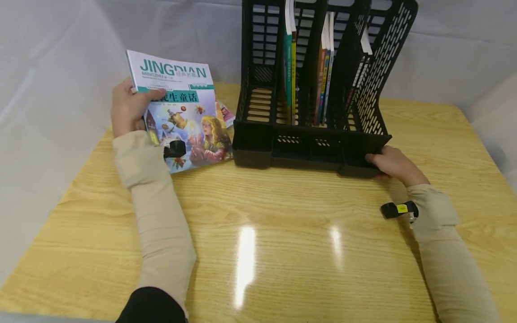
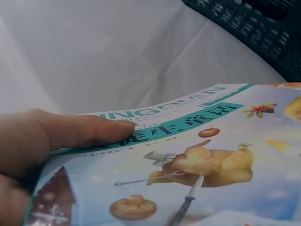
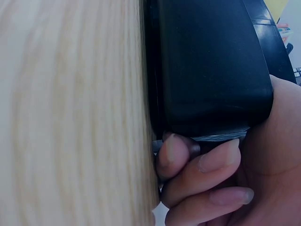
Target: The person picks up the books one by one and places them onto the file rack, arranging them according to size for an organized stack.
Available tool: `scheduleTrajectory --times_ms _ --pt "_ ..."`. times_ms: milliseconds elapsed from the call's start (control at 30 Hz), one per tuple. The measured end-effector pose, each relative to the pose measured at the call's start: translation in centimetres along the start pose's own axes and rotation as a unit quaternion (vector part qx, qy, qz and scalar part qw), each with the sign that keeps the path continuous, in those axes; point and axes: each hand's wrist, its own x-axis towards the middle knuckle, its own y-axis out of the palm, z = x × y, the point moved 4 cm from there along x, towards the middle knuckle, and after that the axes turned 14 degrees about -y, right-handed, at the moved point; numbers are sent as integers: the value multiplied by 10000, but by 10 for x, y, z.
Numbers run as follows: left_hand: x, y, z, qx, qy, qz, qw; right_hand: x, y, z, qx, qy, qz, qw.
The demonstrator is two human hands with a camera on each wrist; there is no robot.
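Observation:
My left hand [image 1: 131,105] holds a book [image 1: 181,116] by its left edge, thumb across the cover. The cover has green lettering and a picture of a girl with long blond hair; in the left wrist view the thumb presses the book [image 2: 188,165] near its title band. Part of another colourful cover [image 1: 225,114] shows behind it. My right hand [image 1: 393,165] grips the front right corner of a black desktop file rack [image 1: 307,154], thumb over the rim. Seen from the right wrist, curled fingers [image 3: 211,165] lie at the end of the rack's corner [image 3: 211,66].
Several thin books [image 1: 324,76] stand upright in the rack's slots, with others [image 1: 290,72] further left. The rack is on a light wooden table [image 1: 282,215], with a pale sheet [image 1: 181,27] behind it.

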Motion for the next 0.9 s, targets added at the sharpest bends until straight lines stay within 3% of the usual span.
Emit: scheduleTrajectory --times_ms 200,367,467,567,667,900 --pt "-26 9 -25 -417 758 -174 9961 2 0 1 2 -7 -5 10000" --pt "-56 20 -46 -858 1748 -286 9804 2 0 2 -29 -1 -22 10000" --pt "-74 26 -56 -1371 2327 -238 9625 1 -1 2 -40 -8 -31 10000" --pt "-90 31 -63 -1916 2974 -183 9352 0 -1 2 -29 -35 -25 10000" --pt "-101 36 -68 -2169 3496 -178 9113 0 -1 2 -35 -40 -25 10000" --pt "-108 44 -71 -2237 4249 -217 8769 0 0 0 2 -49 17 10000"
